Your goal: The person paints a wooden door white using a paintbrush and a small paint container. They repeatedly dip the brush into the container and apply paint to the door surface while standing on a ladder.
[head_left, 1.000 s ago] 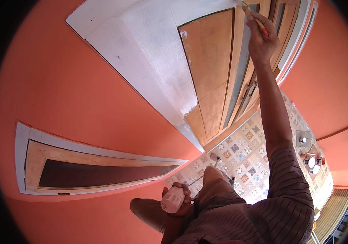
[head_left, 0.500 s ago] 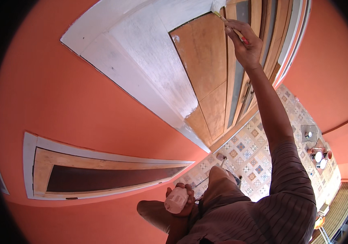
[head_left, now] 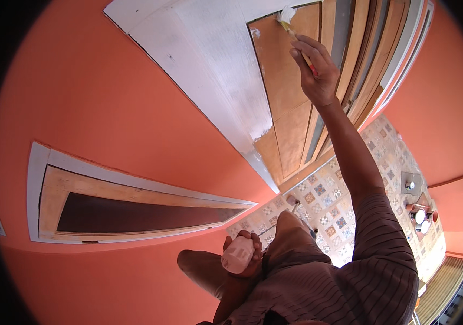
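Note:
My right hand [head_left: 320, 70] is closed round the handle of a paintbrush [head_left: 290, 31]. White paint covers its bristles, which sit at the upper edge of the bare brown wooden door [head_left: 285, 76], close to its left corner. White paint, streaky in places, coats the wide door frame [head_left: 204, 59] beside it. Low in front of my body, my left hand [head_left: 255, 250] has its fingers wrapped round a pale, whitish plastic cup [head_left: 238, 255]. What the cup contains cannot be made out.
Orange-red walls [head_left: 134, 135] surround the door. A low window [head_left: 134, 214] with a white surround is at left. Patterned tiles [head_left: 339, 216] cover the floor far below. Paint cans [head_left: 419, 216] stand on the floor at right, and my bent knee [head_left: 290, 222] shows below.
The paintbrush in my right hand has moved left along the door's top edge toward the corner. The whole view has shifted a little. My left hand keeps holding the cup.

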`<state>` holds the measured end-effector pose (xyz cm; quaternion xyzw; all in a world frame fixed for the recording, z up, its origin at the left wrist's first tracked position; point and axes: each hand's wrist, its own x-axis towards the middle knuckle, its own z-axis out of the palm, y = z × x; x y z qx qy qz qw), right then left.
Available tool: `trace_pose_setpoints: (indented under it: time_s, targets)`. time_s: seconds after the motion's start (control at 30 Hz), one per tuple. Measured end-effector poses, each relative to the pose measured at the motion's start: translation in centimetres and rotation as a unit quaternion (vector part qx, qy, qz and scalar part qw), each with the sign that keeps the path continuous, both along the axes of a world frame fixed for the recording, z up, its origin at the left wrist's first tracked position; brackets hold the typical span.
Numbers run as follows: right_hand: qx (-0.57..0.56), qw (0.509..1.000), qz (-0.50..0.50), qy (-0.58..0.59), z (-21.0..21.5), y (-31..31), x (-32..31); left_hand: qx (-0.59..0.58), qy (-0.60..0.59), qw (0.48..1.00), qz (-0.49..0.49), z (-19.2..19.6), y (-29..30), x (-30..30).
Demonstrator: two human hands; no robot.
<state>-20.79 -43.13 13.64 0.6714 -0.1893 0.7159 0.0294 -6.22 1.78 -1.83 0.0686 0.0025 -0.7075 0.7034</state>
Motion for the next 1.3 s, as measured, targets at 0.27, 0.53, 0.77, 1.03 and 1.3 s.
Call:
trace_pose_setpoints:
  time_s: [0.27,0.53,0.77,1.03,1.3]
  targets:
    - [0.181,0.884,0.317,-0.291,1.0,5.2,0.7,-0.001,-0.001,1.000,0.013,-0.6,1.0,1.1]
    - [0.272,0.820,0.347,-0.366,-1.5,2.9,2.1,-0.017,0.013,1.000,0.012,-0.7,1.4,1.8]
    - [0.145,0.942,0.157,-0.257,-0.1,5.3,0.5,0.000,0.029,0.999,0.024,-1.0,2.3,2.4]
    - [-0.138,0.989,0.058,-0.002,5.3,4.5,3.7,-0.010,0.016,0.999,0.027,-0.9,1.9,2.3]
    - [-0.011,0.959,0.047,0.280,-5.3,6.9,2.3,-0.013,0.006,0.999,0.031,-1.0,2.2,2.2]
